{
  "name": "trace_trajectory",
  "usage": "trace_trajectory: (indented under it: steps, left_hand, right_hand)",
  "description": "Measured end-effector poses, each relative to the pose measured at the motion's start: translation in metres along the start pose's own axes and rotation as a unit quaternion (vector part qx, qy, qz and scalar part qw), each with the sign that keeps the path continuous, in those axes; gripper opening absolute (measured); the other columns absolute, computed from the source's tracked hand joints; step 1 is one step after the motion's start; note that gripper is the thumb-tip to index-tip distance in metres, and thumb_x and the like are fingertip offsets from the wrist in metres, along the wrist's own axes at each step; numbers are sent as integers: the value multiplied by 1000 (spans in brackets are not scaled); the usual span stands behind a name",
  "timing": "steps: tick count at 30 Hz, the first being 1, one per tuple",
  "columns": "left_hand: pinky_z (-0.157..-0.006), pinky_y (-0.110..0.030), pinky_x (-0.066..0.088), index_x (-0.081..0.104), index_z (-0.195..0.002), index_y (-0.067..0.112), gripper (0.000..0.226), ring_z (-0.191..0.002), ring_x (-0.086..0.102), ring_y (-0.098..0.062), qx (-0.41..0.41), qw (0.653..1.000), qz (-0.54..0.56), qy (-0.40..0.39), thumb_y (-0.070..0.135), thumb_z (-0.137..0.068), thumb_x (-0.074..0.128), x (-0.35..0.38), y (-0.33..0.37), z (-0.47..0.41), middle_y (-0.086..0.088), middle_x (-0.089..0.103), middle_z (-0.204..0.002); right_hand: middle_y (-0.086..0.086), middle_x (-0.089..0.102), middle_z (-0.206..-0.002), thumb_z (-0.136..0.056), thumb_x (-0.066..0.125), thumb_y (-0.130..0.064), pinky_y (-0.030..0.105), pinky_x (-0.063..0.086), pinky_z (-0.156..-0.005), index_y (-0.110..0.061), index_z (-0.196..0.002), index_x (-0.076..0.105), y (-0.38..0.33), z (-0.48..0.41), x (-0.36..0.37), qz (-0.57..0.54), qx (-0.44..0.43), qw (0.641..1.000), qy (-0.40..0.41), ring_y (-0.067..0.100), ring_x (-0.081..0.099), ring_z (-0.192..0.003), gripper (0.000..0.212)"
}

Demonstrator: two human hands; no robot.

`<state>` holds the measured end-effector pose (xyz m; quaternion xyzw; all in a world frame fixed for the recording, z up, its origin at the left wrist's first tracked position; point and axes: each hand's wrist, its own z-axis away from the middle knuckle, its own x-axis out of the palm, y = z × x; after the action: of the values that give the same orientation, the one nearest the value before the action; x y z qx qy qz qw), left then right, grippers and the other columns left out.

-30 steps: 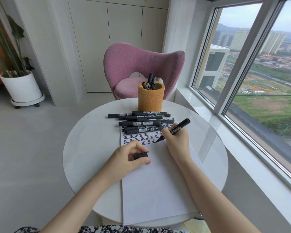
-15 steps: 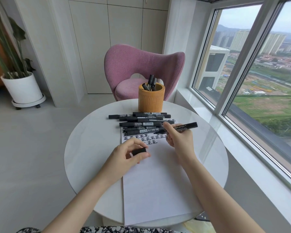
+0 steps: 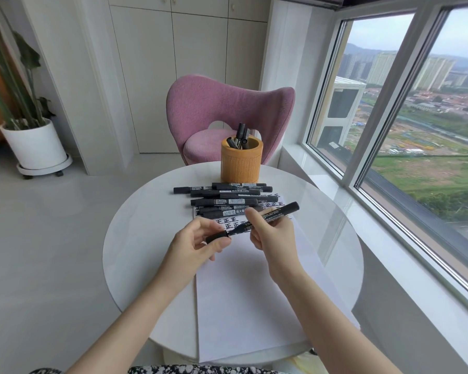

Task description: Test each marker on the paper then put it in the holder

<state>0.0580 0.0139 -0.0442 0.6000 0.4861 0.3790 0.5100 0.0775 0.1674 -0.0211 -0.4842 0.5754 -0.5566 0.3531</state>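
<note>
My right hand [image 3: 272, 237] grips a black marker [image 3: 280, 212] above the white paper [image 3: 254, 287], its tip pointing left and down. My left hand [image 3: 197, 245] pinches the marker's black cap [image 3: 217, 237], whose open end meets the marker's tip. Rows of black written characters [image 3: 229, 224] fill the top of the paper. Several black markers [image 3: 224, 197] lie in a pile across the paper's far edge. Behind them stands the orange cylindrical holder [image 3: 241, 166] with a few markers [image 3: 239, 136] upright inside.
All of this sits on a round white table [image 3: 135, 238]. A pink chair [image 3: 222, 114] stands behind the table. A large window [image 3: 416, 125] runs along the right. A potted plant in a white pot [image 3: 33, 147] is on the floor at the left.
My right hand lifted the marker off the paper and turned its tip toward my left hand. My left hand rose with the cap and brought it to the tip.
</note>
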Motion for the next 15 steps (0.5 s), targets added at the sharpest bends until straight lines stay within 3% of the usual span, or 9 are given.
trace_trajectory:
  steps: [7, 15]
  left_hand:
    - [-54, -20, 47, 57, -82, 4, 14, -53, 56, -14, -6, 1000, 11, 2, 0, -77, 70, -1, 2, 2, -19, 70, -77]
    - [-47, -20, 44, 60, -80, -2, 5, -48, 51, -13, -16, 998, 60, 8, -1, -81, 64, -2, 5, 3, -13, 70, -68]
  right_hand:
    - [2, 27, -48, -91, 61, -14, 23, 22, -45, -12, -55, 34, 10, 5, 14, 57, -20, 997, -40, 17, 22, -47, 45]
    - [4, 31, -48, -92, 58, -10, 21, 24, -44, -9, -56, 35, 4, 7, 22, 64, -43, 994, -71, 16, 25, -46, 43]
